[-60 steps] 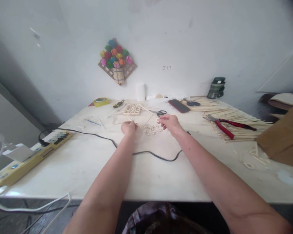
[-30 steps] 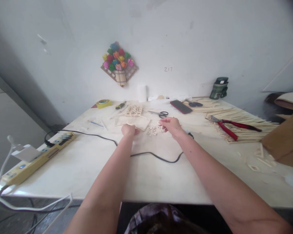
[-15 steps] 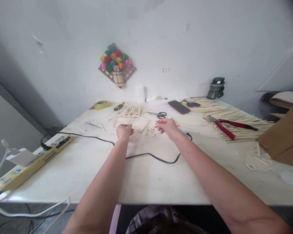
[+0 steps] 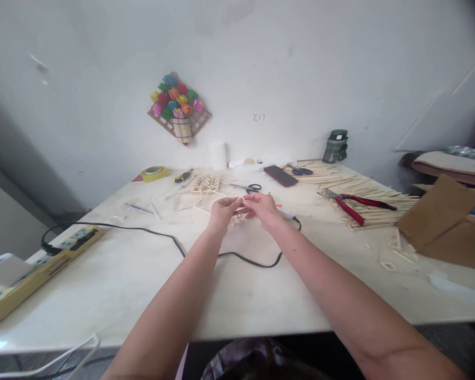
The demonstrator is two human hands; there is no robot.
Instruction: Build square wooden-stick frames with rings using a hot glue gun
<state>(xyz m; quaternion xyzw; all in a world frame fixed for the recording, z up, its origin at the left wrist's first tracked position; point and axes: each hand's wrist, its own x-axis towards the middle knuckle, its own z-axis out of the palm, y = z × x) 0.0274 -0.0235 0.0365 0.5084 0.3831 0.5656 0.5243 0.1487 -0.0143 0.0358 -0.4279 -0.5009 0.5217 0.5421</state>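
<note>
My left hand (image 4: 224,212) and my right hand (image 4: 260,207) meet above the middle of the table, fingertips pinched together. A small pale wooden piece shows faintly between them; its shape is mostly hidden by the fingers. Just below the hands lie several small pale wooden pieces (image 4: 237,219), partly covered. Behind my left hand is a wooden lattice panel (image 4: 205,184), near a thin stick frame. Black-handled scissors (image 4: 253,188) lie beyond the hands. To the right of my right hand is a white pen-like tool (image 4: 285,214) on a black cord (image 4: 257,262).
Red-handled pliers (image 4: 350,208) rest on many thin wooden sticks (image 4: 380,192) at the right, near a cardboard box (image 4: 439,221). A phone (image 4: 280,176), yellow tape (image 4: 154,173) and a cutter (image 4: 183,176) lie at the back. A power strip (image 4: 63,258) stands left.
My left hand has moved right and forward to meet my right hand, which holds a small pale piece in both frames. The camera view has turned slightly right.
</note>
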